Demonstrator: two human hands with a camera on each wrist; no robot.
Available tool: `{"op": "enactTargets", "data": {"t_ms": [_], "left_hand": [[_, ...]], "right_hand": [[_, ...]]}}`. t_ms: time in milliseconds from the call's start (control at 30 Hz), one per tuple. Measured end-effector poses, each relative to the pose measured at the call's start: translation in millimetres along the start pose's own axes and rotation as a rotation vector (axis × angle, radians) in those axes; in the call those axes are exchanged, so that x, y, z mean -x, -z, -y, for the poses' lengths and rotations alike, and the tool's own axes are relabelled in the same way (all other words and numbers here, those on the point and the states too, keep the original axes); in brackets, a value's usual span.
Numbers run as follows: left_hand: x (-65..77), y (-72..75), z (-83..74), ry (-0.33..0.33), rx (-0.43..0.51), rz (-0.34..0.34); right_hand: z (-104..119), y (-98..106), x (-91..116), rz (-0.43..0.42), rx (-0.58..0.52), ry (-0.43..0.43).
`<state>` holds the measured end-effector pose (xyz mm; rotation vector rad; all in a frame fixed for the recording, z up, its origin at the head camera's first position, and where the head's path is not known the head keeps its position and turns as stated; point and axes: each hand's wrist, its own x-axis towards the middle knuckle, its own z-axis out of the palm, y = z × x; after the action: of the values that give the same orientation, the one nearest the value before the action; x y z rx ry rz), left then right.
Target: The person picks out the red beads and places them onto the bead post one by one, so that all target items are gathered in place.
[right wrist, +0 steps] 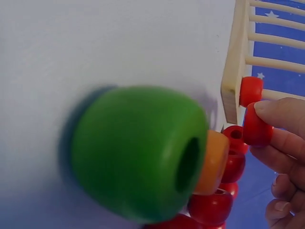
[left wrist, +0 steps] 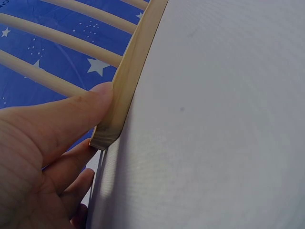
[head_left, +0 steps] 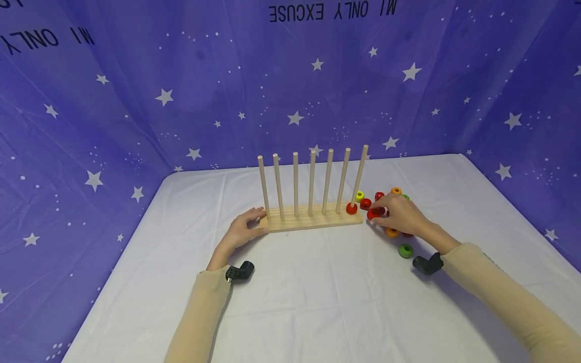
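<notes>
A wooden peg stand (head_left: pixel 313 222) with a row of several upright pegs rests on the table. One red bead (head_left: pixel 351 208) sits at the foot of its rightmost peg. At the stand's left end, my left hand (head_left: pixel 237 233) holds the base, its thumb (left wrist: pixel 101 102) on the front edge and fingers by the end. My right hand (head_left: pixel 401 214) pinches another red bead (right wrist: pixel 257 125) between thumb and fingers, just right of the stand. Beneath and around that hand lie loose beads, partly hidden by it; a green bead (right wrist: pixel 138 152) looms large in the right wrist view.
Red, orange and green beads cluster at the right, with a yellow-green bead (head_left: pixel 360 196) behind the stand's right end. An orange bead (head_left: pixel 392 232) lies under the right hand. White cloth (head_left: pixel 290 302) covers the table; a purple starry curtain (head_left: pixel 254 91) hangs behind it.
</notes>
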<state>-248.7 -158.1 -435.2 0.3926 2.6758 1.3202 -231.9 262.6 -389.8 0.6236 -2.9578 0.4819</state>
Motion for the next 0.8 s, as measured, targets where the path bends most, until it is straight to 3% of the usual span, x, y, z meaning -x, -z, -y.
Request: {"op": "enactTargets", "data": {"t_ms": [600,800], "left_hand": [[-1.3,0.4,-0.5,-0.01,-0.001,-0.001],[-0.1,0.4,0.6,-0.008,0.003,-0.001]], "right_hand": [[7,24,-6,-0.148,0.059,0.09],[11,30,-8,-0.147,0.048,0.079]]}}
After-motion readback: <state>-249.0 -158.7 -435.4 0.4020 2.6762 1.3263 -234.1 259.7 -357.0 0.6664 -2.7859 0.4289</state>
